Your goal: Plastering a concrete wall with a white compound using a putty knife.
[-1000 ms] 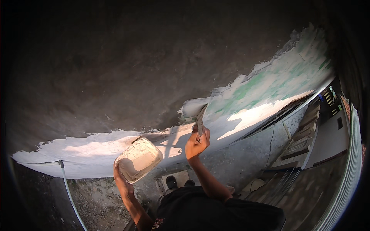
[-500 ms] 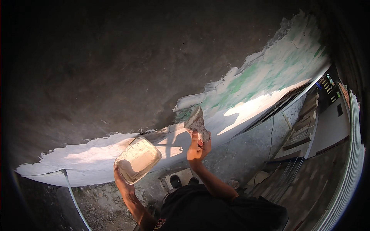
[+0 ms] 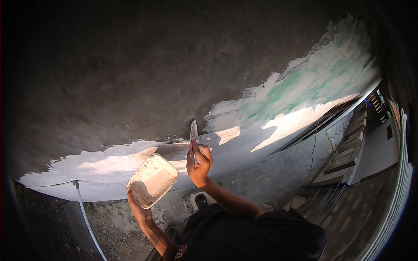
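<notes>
My left hand (image 3: 136, 204) is closed on the outer side of a pale, rounded rectangular tub (image 3: 162, 172), tilted so its inside shows, with whitish paste coating it. My fingers beneath the tub are mostly hidden. In my right hand (image 3: 199, 165), closed just right of the tub, is a putty knife (image 3: 193, 132) turned nearly edge-on, its paste-smeared blade pointing up at the wall. The blade's tip lies over the border between the dark bare wall (image 3: 117, 82) and the white coat (image 3: 235, 126); whether it touches is unclear. Green patches (image 3: 278, 92) show through the coat on the right.
A thin pale pipe (image 3: 85, 213) rises at the lower left beside rubble-strewn ground (image 3: 113, 226). My sandalled foot (image 3: 200, 200) stands below. Stacked blocks (image 3: 346, 154), thin rods (image 3: 320, 202) and a corrugated sheet (image 3: 398, 191) lie to the right.
My right hand has moved left toward the tub, and the putty knife has turned from showing its broad face to nearly edge-on. The tub has shifted slightly left.
</notes>
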`<state>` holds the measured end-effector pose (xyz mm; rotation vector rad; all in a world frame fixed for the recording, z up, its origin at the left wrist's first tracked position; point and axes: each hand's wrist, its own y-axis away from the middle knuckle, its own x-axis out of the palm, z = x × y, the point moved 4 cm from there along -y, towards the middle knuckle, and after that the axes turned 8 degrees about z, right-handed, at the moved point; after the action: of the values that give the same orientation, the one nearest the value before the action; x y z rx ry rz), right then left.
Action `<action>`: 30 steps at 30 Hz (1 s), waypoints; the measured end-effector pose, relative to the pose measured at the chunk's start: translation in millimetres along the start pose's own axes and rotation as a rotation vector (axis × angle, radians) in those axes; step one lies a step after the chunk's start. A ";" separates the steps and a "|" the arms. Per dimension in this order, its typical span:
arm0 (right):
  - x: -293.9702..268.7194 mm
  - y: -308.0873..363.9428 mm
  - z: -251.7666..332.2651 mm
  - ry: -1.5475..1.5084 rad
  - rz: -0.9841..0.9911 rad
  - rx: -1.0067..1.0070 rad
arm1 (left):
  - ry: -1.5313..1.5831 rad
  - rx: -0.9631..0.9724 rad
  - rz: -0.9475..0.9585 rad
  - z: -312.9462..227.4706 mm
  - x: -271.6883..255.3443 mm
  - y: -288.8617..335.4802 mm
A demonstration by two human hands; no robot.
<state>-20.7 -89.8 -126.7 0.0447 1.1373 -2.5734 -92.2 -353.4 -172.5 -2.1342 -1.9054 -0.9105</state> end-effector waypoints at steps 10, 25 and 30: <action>-56.3 -19.2 -31.0 0.084 -0.188 0.144 | -0.019 0.008 -0.012 -0.9 -10.5 6.1; -3.5 24.2 -11.8 -0.103 0.045 0.163 | 0.048 0.007 0.014 -8.9 -23.8 11.7; 1.3 19.0 -23.3 0.050 -0.093 0.138 | 0.051 0.016 0.010 -8.0 -27.4 14.9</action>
<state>-18.5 -85.2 -156.3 0.0904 0.9995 -2.7444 -81.4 -383.4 -175.9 -2.0892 -1.8696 -0.9360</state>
